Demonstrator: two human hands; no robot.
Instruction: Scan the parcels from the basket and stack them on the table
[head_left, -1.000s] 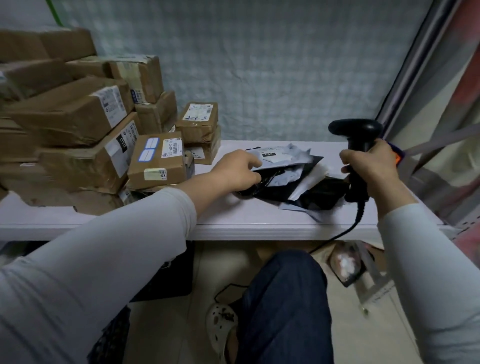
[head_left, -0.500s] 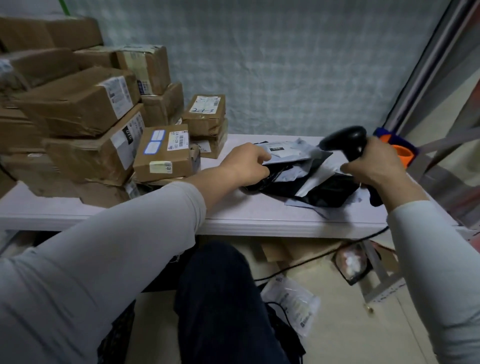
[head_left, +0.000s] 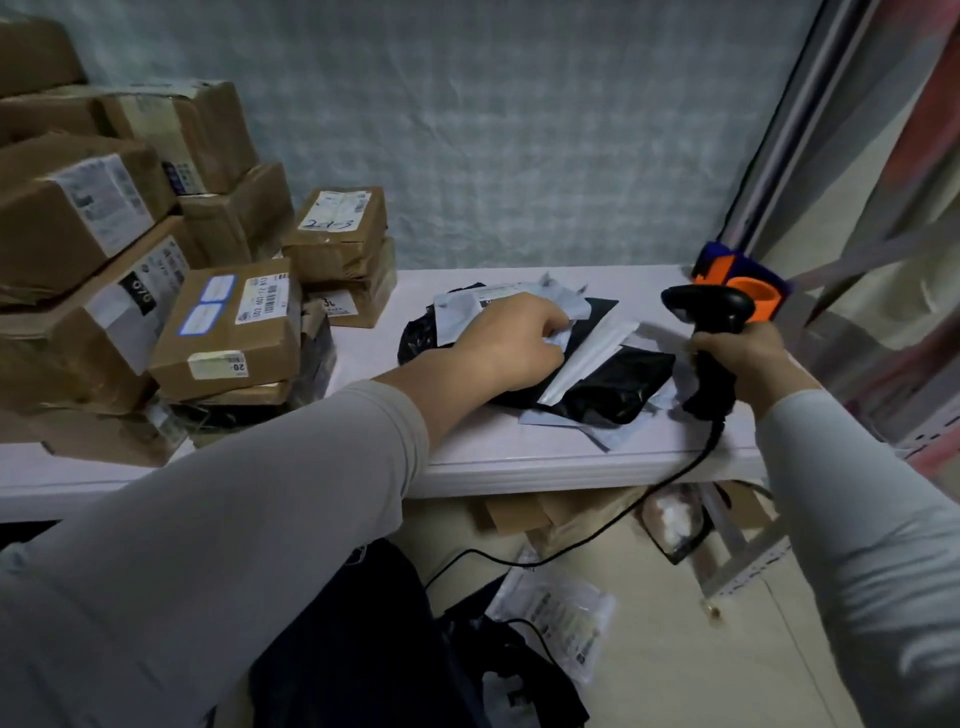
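Observation:
A loose pile of black and grey mailer bags (head_left: 597, 379) lies on the white table (head_left: 519, 467), right of centre. My left hand (head_left: 514, 343) rests on top of the pile, fingers curled on a grey mailer (head_left: 467, 312) with a white label. My right hand (head_left: 748, 358) grips the handle of a black barcode scanner (head_left: 709, 312) just right of the pile, its head pointing left over the bags. The scanner's cable (head_left: 597, 535) hangs off the table edge to the floor.
Brown cardboard boxes (head_left: 228, 327) are stacked high across the table's left half. An orange and blue holder (head_left: 743, 283) sits at the far right corner. Under the table lie a clear bagged parcel (head_left: 556, 623), flat cardboard and dark bags. A curtain hangs at right.
My right hand has lowered the scanner and brought it closer to the pile. My left hand slid further right over the mailers. The view shifted to the right.

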